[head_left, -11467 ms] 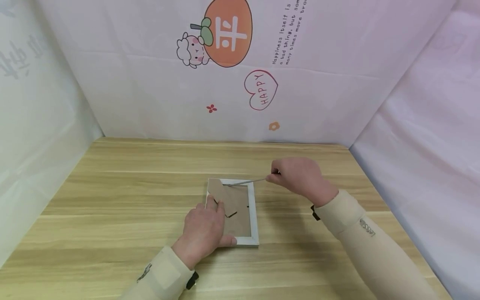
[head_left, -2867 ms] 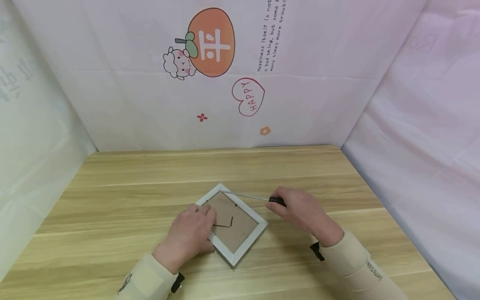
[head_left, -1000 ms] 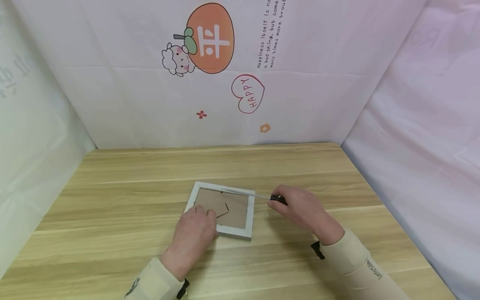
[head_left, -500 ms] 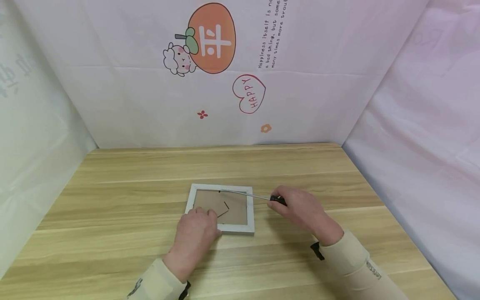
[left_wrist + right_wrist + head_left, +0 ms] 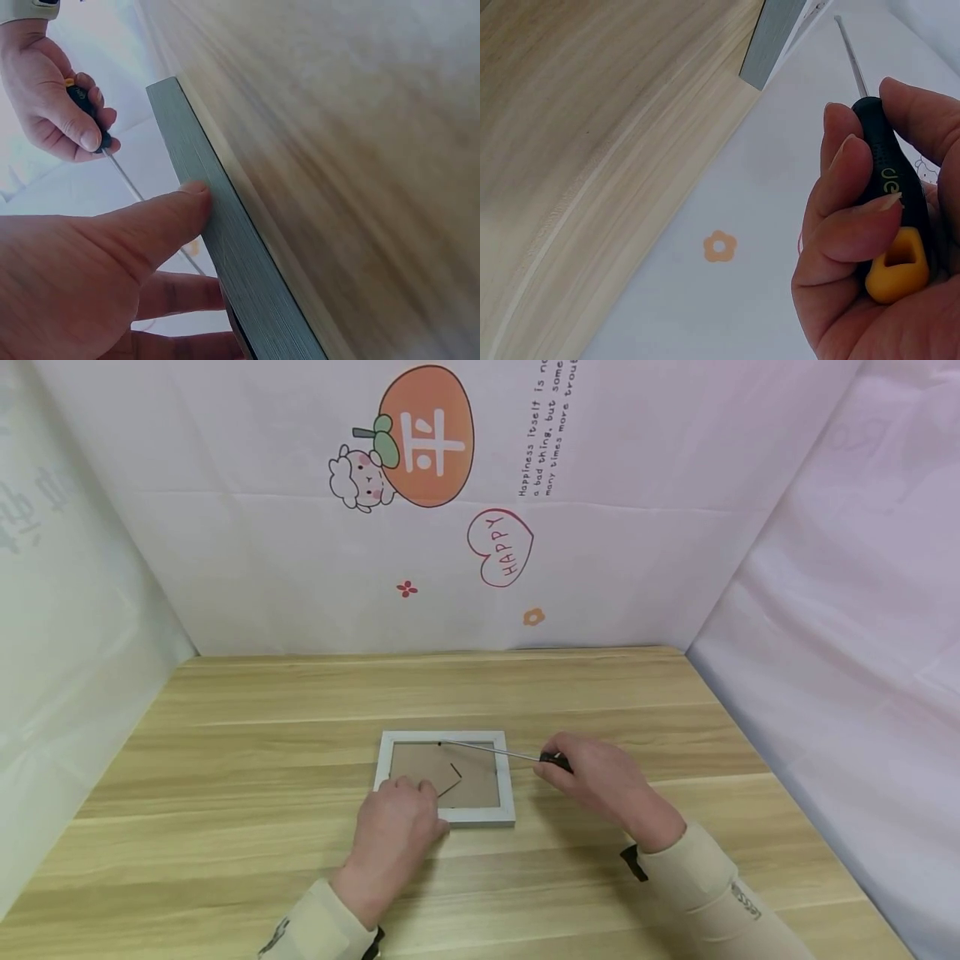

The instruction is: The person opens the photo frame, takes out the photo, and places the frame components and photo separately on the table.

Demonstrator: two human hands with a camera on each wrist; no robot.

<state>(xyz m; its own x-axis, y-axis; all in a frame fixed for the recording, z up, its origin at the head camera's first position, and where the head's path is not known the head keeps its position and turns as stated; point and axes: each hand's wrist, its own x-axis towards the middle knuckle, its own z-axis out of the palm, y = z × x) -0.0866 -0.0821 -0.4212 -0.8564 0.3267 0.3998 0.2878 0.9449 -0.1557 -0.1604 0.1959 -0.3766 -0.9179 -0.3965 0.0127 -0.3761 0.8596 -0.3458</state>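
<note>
A picture frame lies back side up on the table, its white rim around a brown backing board. My left hand holds its near left part, fingers over the board and thumb against the outer edge. That hand hides the frame's lower left corner. In my right hand is a screwdriver with a dark green and yellow handle, gripped by curled fingers. Its thin metal shaft reaches left over the frame, the tip at a small black tab on the far inner edge.
Folded black lines, apparently a hanger or stand slot, mark the middle of the board. The wood-grain table extends on all sides. White printed cloth stands behind it, with more cloth at left and right.
Earlier a loose brown corner stood up from the frame; now the board lies flat. The frame has turned from upright through diamond to sideways, and the screwdriver tip sits at another edge.
</note>
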